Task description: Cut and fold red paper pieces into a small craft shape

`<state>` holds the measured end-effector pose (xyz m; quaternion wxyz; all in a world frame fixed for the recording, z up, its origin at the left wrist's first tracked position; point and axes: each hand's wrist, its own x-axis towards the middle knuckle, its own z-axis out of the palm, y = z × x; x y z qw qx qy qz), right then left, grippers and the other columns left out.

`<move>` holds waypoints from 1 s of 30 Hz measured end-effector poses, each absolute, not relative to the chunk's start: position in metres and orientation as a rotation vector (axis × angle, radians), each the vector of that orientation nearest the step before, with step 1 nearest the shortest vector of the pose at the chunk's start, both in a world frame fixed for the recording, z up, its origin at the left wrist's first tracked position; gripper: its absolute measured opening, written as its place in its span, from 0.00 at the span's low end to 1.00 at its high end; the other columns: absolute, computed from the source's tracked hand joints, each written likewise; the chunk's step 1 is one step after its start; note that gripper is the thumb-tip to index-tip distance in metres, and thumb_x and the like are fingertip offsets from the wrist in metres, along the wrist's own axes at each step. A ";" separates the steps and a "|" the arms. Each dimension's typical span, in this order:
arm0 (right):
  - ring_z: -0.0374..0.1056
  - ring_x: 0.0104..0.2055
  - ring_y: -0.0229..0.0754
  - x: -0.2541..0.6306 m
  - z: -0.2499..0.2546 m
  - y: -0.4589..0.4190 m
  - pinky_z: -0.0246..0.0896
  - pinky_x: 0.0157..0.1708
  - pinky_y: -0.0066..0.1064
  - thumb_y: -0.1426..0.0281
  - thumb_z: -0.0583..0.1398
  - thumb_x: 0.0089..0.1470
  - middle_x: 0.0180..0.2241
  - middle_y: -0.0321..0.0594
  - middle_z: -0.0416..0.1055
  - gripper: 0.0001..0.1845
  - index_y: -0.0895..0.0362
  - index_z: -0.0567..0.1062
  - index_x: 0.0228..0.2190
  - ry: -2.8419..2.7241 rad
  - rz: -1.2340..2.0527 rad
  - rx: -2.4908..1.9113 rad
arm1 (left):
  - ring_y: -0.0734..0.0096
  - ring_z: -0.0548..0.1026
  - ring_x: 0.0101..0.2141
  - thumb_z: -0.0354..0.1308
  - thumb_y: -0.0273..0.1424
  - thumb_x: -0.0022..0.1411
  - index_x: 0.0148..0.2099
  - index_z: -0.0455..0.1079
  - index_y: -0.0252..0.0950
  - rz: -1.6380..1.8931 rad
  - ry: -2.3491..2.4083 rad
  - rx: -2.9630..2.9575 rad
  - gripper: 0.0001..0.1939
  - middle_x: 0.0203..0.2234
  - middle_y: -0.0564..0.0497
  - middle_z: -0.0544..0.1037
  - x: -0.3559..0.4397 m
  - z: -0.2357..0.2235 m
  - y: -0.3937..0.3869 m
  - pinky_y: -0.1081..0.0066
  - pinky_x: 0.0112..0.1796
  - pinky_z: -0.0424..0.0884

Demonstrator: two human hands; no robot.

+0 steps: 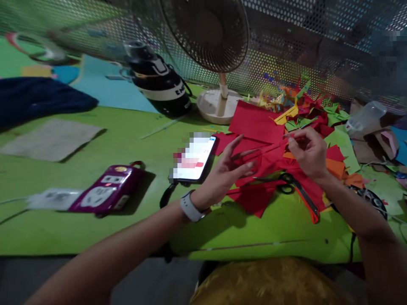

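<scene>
My left hand [227, 171], with a white watch band on its wrist, is stretched over the red paper pile, fingers apart. My right hand [308, 152] is pinched at thumb and forefinger on the tip of a thin folded strip of red paper [270, 148]. That strip runs toward my left fingertips; whether they touch it I cannot tell. Beneath both hands lie red paper sheets [259, 201]. Black-handled scissors [288, 183] rest on them, next to a black and orange cutter-like tool [305, 198]. A lit phone [193, 159] stands left of my left hand.
A white-based fan [219, 106] and a black bottle [162, 80] stand at the back. Folded colourful paper pieces [295, 101] are heaped behind my right hand. A purple power strip [108, 188] with a white plug lies left. A clear plastic cup [367, 116] lies at right.
</scene>
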<state>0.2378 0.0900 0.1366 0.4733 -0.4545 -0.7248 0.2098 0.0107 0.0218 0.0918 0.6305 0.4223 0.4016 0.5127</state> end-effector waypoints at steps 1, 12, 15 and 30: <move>0.76 0.32 0.41 0.239 0.136 0.087 0.76 0.34 0.35 0.62 0.61 0.58 0.39 0.40 0.80 0.06 0.50 0.71 0.34 -1.806 0.509 -1.145 | 0.59 0.83 0.47 0.75 0.42 0.58 0.75 0.55 0.48 1.195 0.907 0.974 0.49 0.52 0.42 0.82 0.011 0.090 0.022 0.66 0.45 0.81; 0.75 0.49 0.49 0.249 0.137 0.085 0.67 0.55 0.47 0.66 0.59 0.68 0.46 0.43 0.81 0.16 0.48 0.80 0.53 -2.654 0.372 -0.919 | 0.65 0.83 0.44 0.74 0.35 0.57 0.63 0.72 0.40 1.190 0.828 1.034 0.32 0.48 0.45 0.84 0.005 0.082 0.024 0.67 0.47 0.80; 0.75 0.48 0.49 0.249 0.135 0.085 0.70 0.50 0.43 0.65 0.58 0.68 0.45 0.45 0.81 0.16 0.51 0.81 0.52 -2.611 0.413 -0.927 | 0.67 0.83 0.40 0.74 0.36 0.57 0.54 0.78 0.38 1.187 0.876 1.052 0.23 0.46 0.46 0.85 0.004 0.081 0.024 0.67 0.45 0.81; 0.78 0.41 0.44 0.246 0.142 0.074 0.71 0.44 0.36 0.62 0.61 0.62 0.39 0.40 0.83 0.16 0.53 0.82 0.47 -2.286 0.862 -1.162 | 0.74 0.73 0.29 0.76 0.46 0.51 0.37 0.79 0.36 1.289 1.022 0.943 0.20 0.27 0.54 0.77 0.007 0.075 0.027 0.74 0.32 0.73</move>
